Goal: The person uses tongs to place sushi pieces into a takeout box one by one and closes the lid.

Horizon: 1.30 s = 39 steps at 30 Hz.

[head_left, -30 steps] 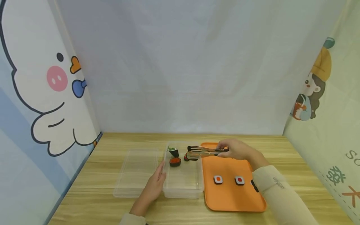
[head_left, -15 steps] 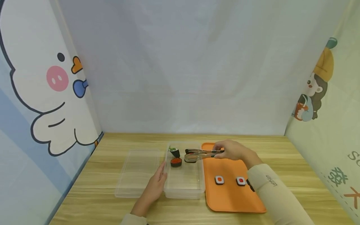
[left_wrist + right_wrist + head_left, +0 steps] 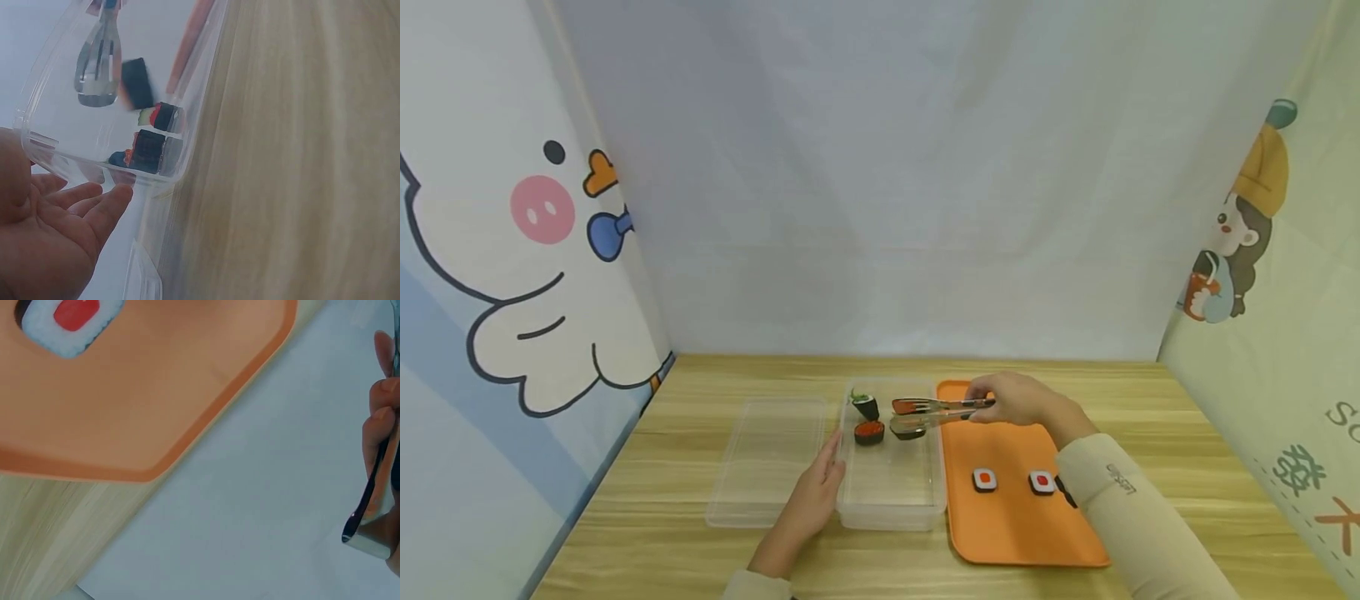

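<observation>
We hold the shiny metal tongs (image 3: 925,410) in our right hand (image 3: 1011,398), squeezing 1 small, light, dark sushi roll (image 3: 908,432) by its sides over the far end of the clear plastic box (image 3: 891,510), which our flat left hand (image 3: 811,500) steadies; it looks slippery.

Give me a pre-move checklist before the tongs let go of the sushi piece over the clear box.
1. Right hand grips the tongs: ok.
2. Sushi piece held between the tong tips: ok.
3. Piece is over the clear box, not the orange tray: ok.
4. Left hand steadies the box wall, fingers straight: ok.
5. Drop spot clear of the red-topped piece and green-topped piece: cannot tell, they sit close.
6. Height of piece above box floor: cannot tell.
</observation>
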### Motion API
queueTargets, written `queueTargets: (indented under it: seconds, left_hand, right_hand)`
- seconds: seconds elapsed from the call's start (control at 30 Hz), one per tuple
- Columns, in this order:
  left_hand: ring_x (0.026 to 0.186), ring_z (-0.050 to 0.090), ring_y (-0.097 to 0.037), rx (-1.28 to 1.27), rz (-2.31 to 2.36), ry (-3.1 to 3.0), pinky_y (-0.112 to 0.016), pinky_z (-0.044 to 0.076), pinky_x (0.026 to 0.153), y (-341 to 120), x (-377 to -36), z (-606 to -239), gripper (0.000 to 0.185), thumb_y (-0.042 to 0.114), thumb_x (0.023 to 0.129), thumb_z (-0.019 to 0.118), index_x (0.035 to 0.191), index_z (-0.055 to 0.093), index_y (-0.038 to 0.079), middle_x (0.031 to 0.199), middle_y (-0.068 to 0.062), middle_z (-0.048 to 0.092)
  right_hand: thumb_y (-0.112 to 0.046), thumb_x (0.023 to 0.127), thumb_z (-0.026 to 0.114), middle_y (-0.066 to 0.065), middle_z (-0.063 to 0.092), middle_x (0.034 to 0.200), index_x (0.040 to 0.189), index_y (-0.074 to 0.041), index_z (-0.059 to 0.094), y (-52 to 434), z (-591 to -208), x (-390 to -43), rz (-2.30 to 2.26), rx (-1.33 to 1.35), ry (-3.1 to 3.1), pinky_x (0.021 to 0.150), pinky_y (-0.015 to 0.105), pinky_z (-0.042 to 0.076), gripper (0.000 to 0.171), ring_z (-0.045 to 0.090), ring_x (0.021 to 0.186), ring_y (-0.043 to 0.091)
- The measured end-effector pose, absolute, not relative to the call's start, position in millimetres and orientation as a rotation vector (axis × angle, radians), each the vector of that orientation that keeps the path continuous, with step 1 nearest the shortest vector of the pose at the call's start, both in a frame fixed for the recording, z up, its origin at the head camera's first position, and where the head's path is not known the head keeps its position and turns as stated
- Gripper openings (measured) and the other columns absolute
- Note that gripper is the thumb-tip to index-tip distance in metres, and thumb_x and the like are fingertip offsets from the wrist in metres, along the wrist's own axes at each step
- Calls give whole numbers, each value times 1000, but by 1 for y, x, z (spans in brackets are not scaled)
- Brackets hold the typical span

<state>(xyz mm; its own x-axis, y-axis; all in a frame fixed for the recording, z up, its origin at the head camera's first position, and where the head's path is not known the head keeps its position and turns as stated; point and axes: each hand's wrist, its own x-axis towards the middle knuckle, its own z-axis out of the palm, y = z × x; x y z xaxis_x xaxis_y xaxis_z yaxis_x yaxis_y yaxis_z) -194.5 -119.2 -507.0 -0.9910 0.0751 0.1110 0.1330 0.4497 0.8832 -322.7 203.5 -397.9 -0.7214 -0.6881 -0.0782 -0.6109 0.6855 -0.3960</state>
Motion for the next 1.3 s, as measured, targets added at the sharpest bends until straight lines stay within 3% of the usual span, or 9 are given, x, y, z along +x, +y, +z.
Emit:
queueTargets:
  seconds: [0.4, 0.83, 1.13, 1.3]
  left_hand:
    - [131, 35, -49, -198, -1594, -2628, -62, 30, 105, -121, -193, -507, 50, 14, 105, 38, 153, 26, 2, 145, -32, 35]
    - [131, 35, -48, -215, -1623, -2616, -62, 30, 104, -127, -193, -507, 50, 14, 106, 37, 153, 26, 3, 145, -33, 35]
    - [132, 34, -47, -203, -1620, -2618, -61, 29, 106, -125, -194, -509, 50, 15, 106, 38, 153, 26, 4, 147, -30, 34]
    - [132, 34, -48, -202, -1629, -2615, -61, 28, 106, -123, -193, -508, 50, 13, 105, 38, 153, 26, 3, 147, -31, 34]
  right_hand:
    - [-30, 93, 69, -6, 62, 98, 110, -15, 67, 209, -389, -320, -558, -1001, 2692, 71, 38, 48, 22, 55, 81, 14]
    - [-33, 92, 69, 3, 63, 110, 115, -9, 66, 222, -383, -307, -589, -970, 2729, 85, 49, 50, 33, 59, 104, 28]
    - [-30, 92, 69, -3, 63, 102, 112, -10, 67, 254, -386, -297, -648, -1024, 2738, 79, 43, 51, 29, 60, 95, 21]
    - [-31, 92, 70, -7, 62, 95, 106, -13, 67, 266, -384, -292, -677, -1029, 2721, 68, 37, 47, 23, 57, 82, 16]
